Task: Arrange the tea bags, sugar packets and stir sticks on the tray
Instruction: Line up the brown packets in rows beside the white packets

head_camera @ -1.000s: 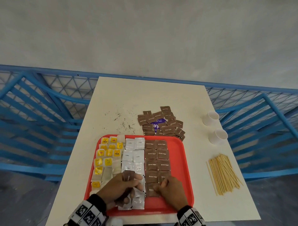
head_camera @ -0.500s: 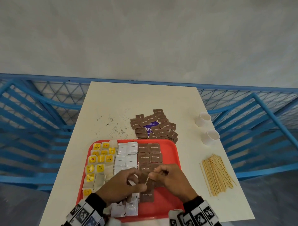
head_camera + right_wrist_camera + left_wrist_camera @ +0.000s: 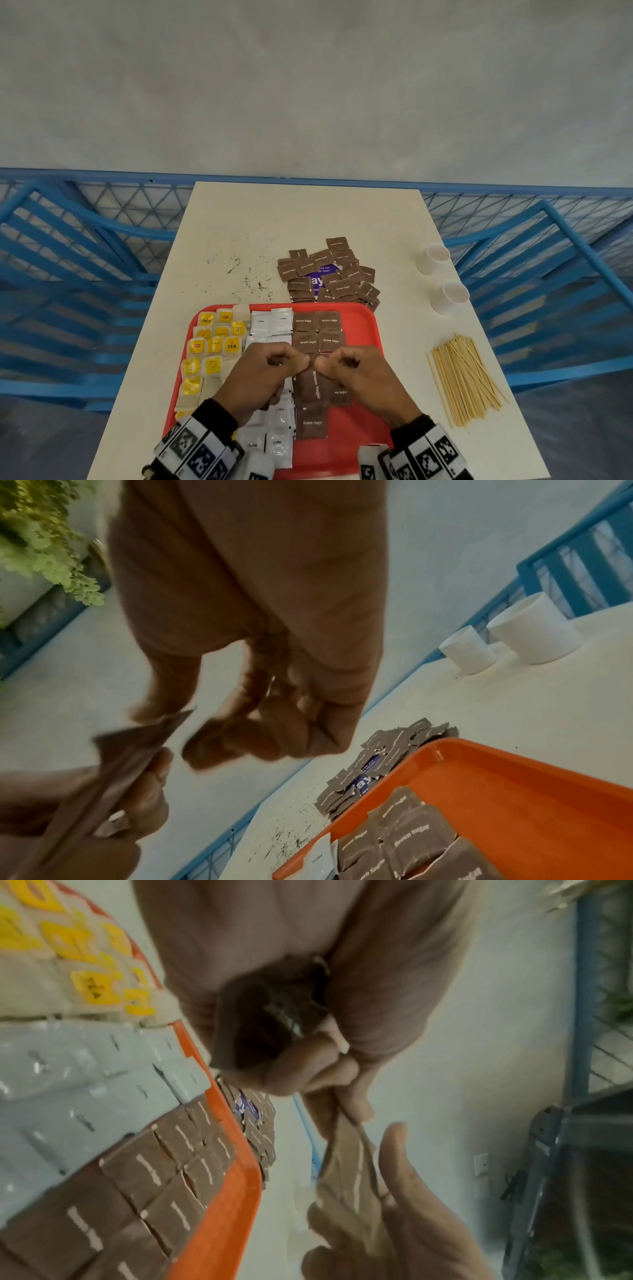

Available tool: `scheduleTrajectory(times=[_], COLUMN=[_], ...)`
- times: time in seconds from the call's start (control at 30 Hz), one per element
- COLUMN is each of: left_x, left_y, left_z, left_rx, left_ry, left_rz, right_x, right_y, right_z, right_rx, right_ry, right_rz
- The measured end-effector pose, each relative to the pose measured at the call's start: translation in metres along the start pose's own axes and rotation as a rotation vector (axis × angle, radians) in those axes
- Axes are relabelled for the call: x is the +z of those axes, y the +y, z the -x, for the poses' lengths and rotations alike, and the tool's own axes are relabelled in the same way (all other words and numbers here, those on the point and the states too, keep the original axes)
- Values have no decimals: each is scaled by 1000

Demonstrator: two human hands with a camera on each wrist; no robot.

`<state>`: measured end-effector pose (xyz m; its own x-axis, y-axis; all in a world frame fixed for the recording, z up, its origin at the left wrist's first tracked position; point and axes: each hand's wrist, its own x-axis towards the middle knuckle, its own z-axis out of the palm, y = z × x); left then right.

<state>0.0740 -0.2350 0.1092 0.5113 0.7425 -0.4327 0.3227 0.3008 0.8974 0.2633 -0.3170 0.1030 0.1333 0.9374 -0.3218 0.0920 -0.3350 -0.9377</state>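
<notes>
A red plastic tray (image 3: 363,346) with a raised, rounded rim sits at the near edge of a pale table (image 3: 308,219), packed in columns: yellow-labelled tea bags (image 3: 214,346) on its left, white sachets (image 3: 272,322) marked "Coffee" in the middle, and flat brown sugar packets (image 3: 317,330) to their right, leaving the tray's right strip bare. Above the tray, a person's left hand (image 3: 263,377) grips a small stack of brown packets (image 3: 270,1026) in its curled fingers, while its thumb and forefinger pinch the top of one more brown packet (image 3: 349,1175). The right hand (image 3: 356,373), fingers curled, meets it thumb to thumb; the wrist views show its fingertips at that same thin, creased paper packet, though blur hides whether they actually clamp it. Beyond the tray, a loose heap of brown packets (image 3: 329,274) lies scattered over a purple sticker (image 3: 317,281), with dark specks (image 3: 246,277) strewn to its left. Two white cups (image 3: 442,277) stand near the table's right edge, and a fanned bundle of thin wooden stir sticks (image 3: 462,377) lies on the table, right of the tray.
</notes>
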Motion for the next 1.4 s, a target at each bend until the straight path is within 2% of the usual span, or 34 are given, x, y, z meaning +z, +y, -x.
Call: scheduleTrajectory(times=[0.07,0.13,0.27,0.37,0.47,0.57,0.63,0.73,0.8,0.87,0.93,1.07,1.23,1.4], left_x=[3,6,11,15,24,33,37,37,34,32,36,51,58,60], left_y=[0,-1,1,4,8,1,-6,-23,-41,-62,-77,-95,-104,-108], left_z=[-4,-6,-5,-5,-5,-7,-7,-10,-13,-17,-19,-22,-27,-27], left_rx=[-22,-25,-18,-36,-65,-100,-108,-80,-9,39,24,44,77,72], left_ry=[67,104,27,-68,-100,-83,-86,-66,-32,-55,-102,-197,-228,-222], left_rz=[51,43,-20,-31,41,91,66,-67,-299,-533,-712,-1016,-1145,-1164], right_x=[1,-1,-15,-16,-11,-5,-6,-18,-26,-29,-28,-18,-10,-3], right_y=[2,3,-3,-3,5,13,20,46,73,96,112,127,125,134], right_z=[4,8,13,13,12,16,18,16,17,21,25,23,18,15], right_rx=[20,23,7,-19,13,64,44,97,191,276,352,461,492,477], right_ry=[-82,-100,-4,165,314,270,296,292,239,177,154,199,295,352], right_rz=[65,68,86,69,-47,-187,-158,-34,93,170,138,96,141,328])
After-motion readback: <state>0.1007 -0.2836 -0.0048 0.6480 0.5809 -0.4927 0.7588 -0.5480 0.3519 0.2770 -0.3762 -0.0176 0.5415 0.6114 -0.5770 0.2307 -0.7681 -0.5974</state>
